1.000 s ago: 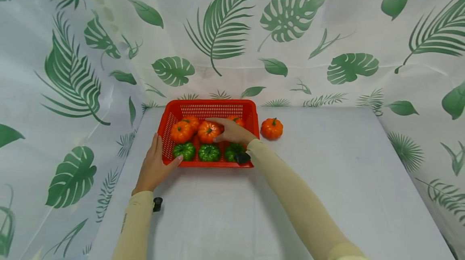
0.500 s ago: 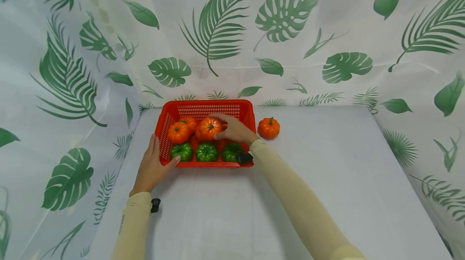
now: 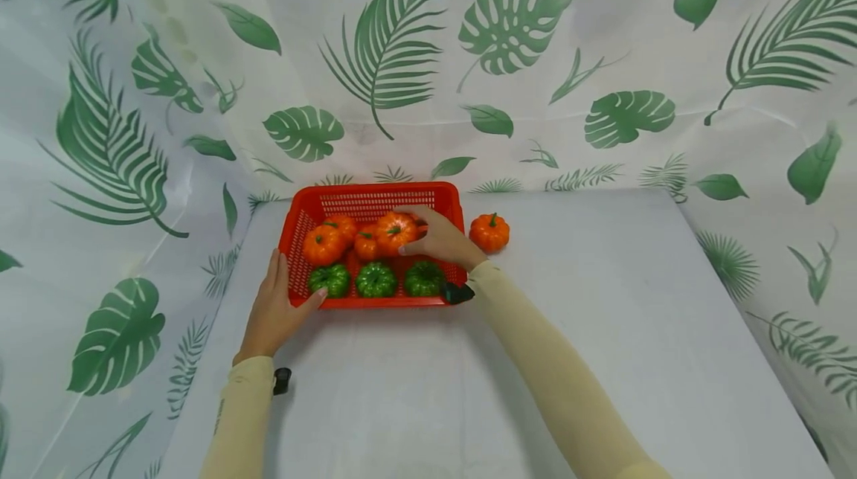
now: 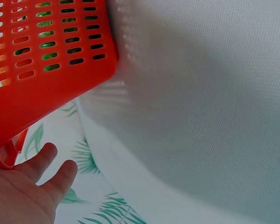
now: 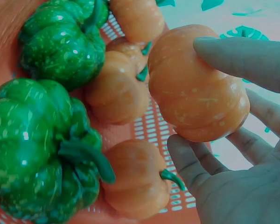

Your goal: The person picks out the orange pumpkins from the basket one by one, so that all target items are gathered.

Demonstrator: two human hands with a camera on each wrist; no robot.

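In the head view, my right hand (image 3: 438, 237) holds an orange pumpkin (image 3: 396, 233) between thumb and fingers, above the red basket (image 3: 375, 302). The right wrist view shows this pumpkin (image 5: 196, 86) raised over the others. My left hand (image 3: 271, 312) touches the basket's near left corner, its thumb at the front rim and its fingers stretched along the outer left side. Inside, green pumpkins (image 3: 376, 280) line the front. Behind them lie orange pumpkins (image 3: 324, 245), including a small one (image 3: 366, 244) beside the held one. The right hand partly hides another.
One more orange pumpkin (image 3: 489, 233) sits on the white table (image 3: 569, 300), just right of the basket. A leaf-printed curtain (image 3: 415, 55) hangs behind the table and along its sides.
My right hand has lifted the orange pumpkin and shifted it right within the basket, exposing a smaller orange pumpkin. The left hand keeps its place at the corner. The head view has drifted slightly.
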